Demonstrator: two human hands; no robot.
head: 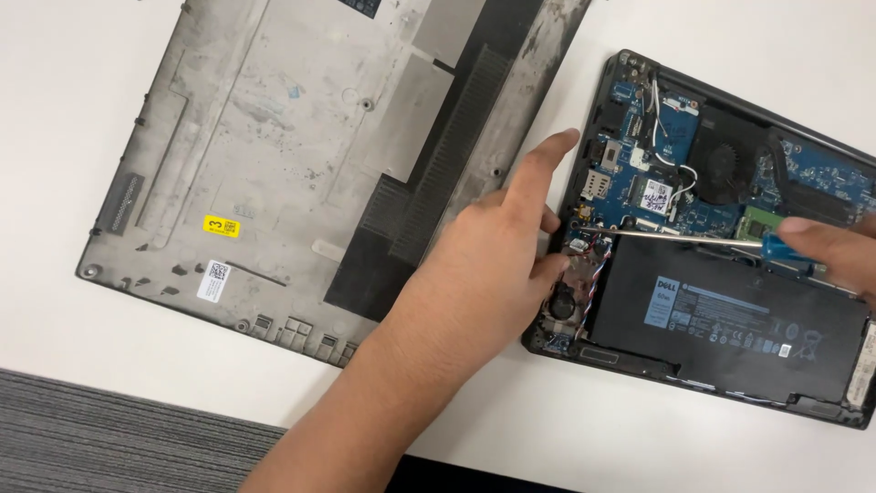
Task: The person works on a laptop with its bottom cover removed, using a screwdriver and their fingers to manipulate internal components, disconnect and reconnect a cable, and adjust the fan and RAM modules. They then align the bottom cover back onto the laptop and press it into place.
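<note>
**Desk:** What are your hands doing right now?

**Caption:** Your right hand [835, 254] is closed around the blue handle of a screwdriver [693, 239], at the frame's right edge. The thin metal shaft runs left across the open laptop [730, 310], with its tip at the board's left edge, just above the battery's top-left corner. Your left hand [497, 251] is open and holds nothing. Its index finger stretches up along the laptop's left wall while the thumb and lower fingers press against the frame by the speaker.

**Desk:** What could go wrong?

**Caption:** In my judgement, a slip. The tip sits beside a small bundle of red, black and white wires [598, 260], and a skid could nick them or scrape the blue board [639, 173]. Push sideways and the shaft could gouge the battery [730, 319], which lies right under it. Your left fingertips are also close to the tip's path.

**Desk:** And the laptop itself?

**Caption:** It lies on the white bench [55, 137], at right, with its insides exposed: a black battery with a pale label, a blue board, a dark fan [725, 169]. The removed grey cover [301, 155] lies inner side up to its left, smudged, with a yellow sticker on it.
</note>
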